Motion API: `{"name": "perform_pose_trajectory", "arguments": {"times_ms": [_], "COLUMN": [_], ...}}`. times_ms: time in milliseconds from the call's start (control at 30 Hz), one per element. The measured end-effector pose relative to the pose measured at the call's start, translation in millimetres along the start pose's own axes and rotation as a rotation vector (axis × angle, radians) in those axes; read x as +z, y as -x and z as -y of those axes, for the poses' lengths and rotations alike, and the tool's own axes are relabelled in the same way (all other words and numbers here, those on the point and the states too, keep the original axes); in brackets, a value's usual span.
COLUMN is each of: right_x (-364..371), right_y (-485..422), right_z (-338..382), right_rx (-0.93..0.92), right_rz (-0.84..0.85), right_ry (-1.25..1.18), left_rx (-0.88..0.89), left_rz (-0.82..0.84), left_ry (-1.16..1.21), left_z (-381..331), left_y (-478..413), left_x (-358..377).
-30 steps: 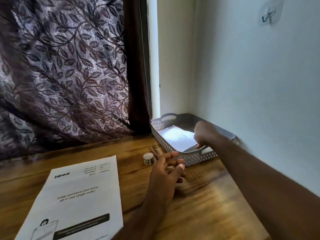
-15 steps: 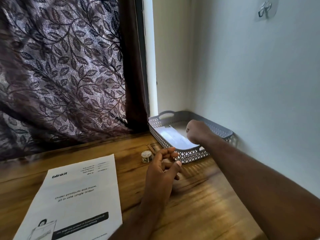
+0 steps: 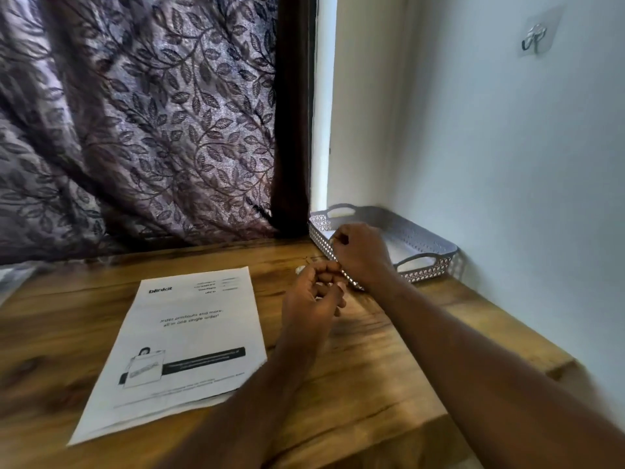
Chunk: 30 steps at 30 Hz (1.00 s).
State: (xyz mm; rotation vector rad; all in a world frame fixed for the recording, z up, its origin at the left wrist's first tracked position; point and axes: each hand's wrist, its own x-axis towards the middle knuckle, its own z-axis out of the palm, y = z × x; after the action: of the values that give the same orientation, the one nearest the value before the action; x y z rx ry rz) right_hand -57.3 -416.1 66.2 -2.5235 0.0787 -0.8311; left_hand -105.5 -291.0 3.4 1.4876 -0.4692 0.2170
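Observation:
My right hand [image 3: 362,253] hovers over the near left rim of a grey perforated basket [image 3: 429,247] in the table's back right corner. Its fingers are curled in, and nothing shows in them. White paper [image 3: 397,250] lies inside the basket. Just in front of the basket my left hand [image 3: 313,294] hangs over the wooden table [image 3: 355,374] with its fingers loosely curled and nothing visible in it. A small tape roll [image 3: 299,270] peeks out behind the left hand's knuckles. A printed white sheet [image 3: 189,336] lies flat on the table to the left of my left forearm.
A dark leaf-patterned curtain [image 3: 142,123] hangs behind the table on the left. White walls close off the corner at the back and right, with a stick-on hook [image 3: 534,37] high on the right wall. The table's right edge runs along that wall.
My right hand has drawn back out of the basket's middle to its near left rim. My left hand's fingers have curled in more. The view has shifted slightly.

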Motion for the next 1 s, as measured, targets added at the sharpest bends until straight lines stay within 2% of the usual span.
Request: {"name": "perform_pose_trajectory", "arguments": {"times_ms": [167, 333, 500, 600, 667, 800, 1000], "right_x": [32, 75, 119, 139, 146, 158, 175], "right_y": [14, 29, 43, 42, 36, 16, -6], "right_z": [40, 71, 84, 81, 81, 81, 81], "right_rx": [0.034, 0.045, -0.031, -0.055, -0.068, -0.04, -0.069], "right_rz": [0.02, 0.124, 0.274, 0.31, 0.297, 0.372, 0.464], "right_ry": [-0.14, -0.155, -0.141, -0.087, -0.049, -0.019, 0.164], "left_rx": [0.053, 0.12, 0.021, -0.05, -0.103, -0.145, -0.162], "left_rz": [-0.21, -0.242, -0.286, -0.212, -0.126, -0.098, -0.022], "left_ry": [-0.084, -0.304, -0.547, -0.936, -1.063, -1.114, -1.226], "left_z": [-18, -19, -5, 12, 23, 35, 42], "left_y": [6, 2, -16, -24, -26, -32, -33], "left_x": [-41, -112, -196, -246, -270, -285, -284]}}
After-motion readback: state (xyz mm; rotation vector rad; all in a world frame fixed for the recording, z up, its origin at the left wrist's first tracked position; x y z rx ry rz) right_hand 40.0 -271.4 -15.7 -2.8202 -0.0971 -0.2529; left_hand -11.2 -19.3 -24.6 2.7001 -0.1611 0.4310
